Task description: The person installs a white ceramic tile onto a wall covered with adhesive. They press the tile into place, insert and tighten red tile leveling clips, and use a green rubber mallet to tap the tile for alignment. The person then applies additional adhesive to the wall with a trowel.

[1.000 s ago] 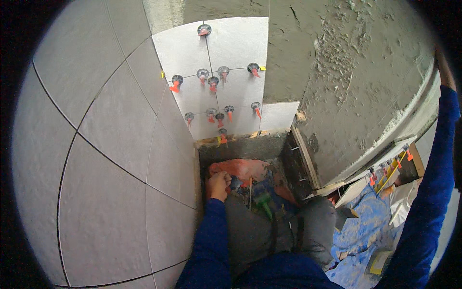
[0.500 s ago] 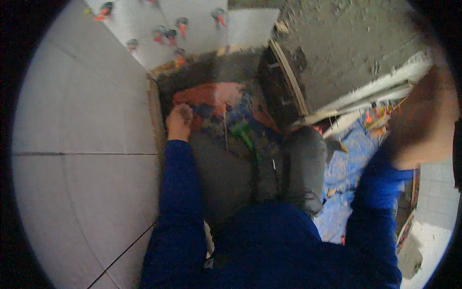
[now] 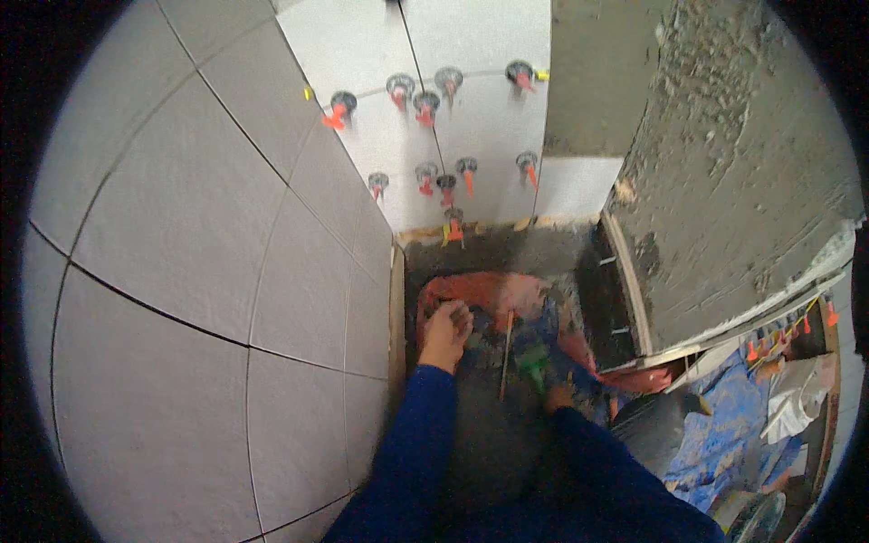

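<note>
My left hand (image 3: 446, 337) is over a red and blue cloth or sheet (image 3: 480, 288) on the low floor, close to the grey tiled wall. Its fingers look curled in; whatever they hold, if anything, is hidden. My right hand (image 3: 561, 396) is low beside a green tool (image 3: 534, 364), apparently with a flat head and a handle. The fingers of that hand are dark and smeared, so a grip does not show. Between the hands a thin brownish stick (image 3: 506, 353) stands or lies lengthwise.
Grey large tiles (image 3: 308, 271) cover the left wall. On the white tiled wall (image 3: 471, 45) ahead are several round levelling clips (image 3: 425, 109) with red tabs. A rough cement surface (image 3: 733, 163) is at right, edged by a wooden strip (image 3: 629, 285). Blue sheeting (image 3: 724, 425) spreads at lower right.
My view has swung so more of the walls shows. My right hand has come down from the far right to beside the green tool. My left hand stays near the red cloth.
</note>
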Demonstrator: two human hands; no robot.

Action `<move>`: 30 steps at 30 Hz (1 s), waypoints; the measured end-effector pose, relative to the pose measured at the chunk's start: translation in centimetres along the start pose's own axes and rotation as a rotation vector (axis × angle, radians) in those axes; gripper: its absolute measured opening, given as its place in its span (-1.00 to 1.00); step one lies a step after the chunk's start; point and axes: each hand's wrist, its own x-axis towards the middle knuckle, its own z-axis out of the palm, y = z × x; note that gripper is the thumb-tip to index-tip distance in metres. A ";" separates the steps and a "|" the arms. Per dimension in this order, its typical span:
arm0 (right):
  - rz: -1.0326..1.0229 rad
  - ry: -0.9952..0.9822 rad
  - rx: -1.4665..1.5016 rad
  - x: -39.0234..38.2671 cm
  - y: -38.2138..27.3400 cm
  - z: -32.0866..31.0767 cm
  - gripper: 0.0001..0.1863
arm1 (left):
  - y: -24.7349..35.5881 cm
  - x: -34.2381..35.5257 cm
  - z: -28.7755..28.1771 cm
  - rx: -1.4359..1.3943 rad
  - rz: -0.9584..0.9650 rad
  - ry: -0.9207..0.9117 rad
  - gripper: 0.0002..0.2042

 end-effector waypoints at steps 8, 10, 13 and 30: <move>-0.057 0.191 0.719 -1.4 -2.6 -3.6 -0.54 | -0.4 -0.2 0.5 0.127 0.005 0.127 -0.84; -0.196 0.293 1.085 -5.4 -7.1 -9.7 -0.58 | -0.4 0.0 0.1 0.224 0.037 0.142 -0.86; -0.456 0.330 1.176 -11.2 -14.1 -24.5 -0.66 | -0.5 0.7 -0.7 0.327 0.111 0.125 -0.85; -0.956 1.104 -0.340 -27.1 -34.5 -77.3 -0.48 | -2.3 5.3 -5.0 1.767 1.106 -0.060 -0.76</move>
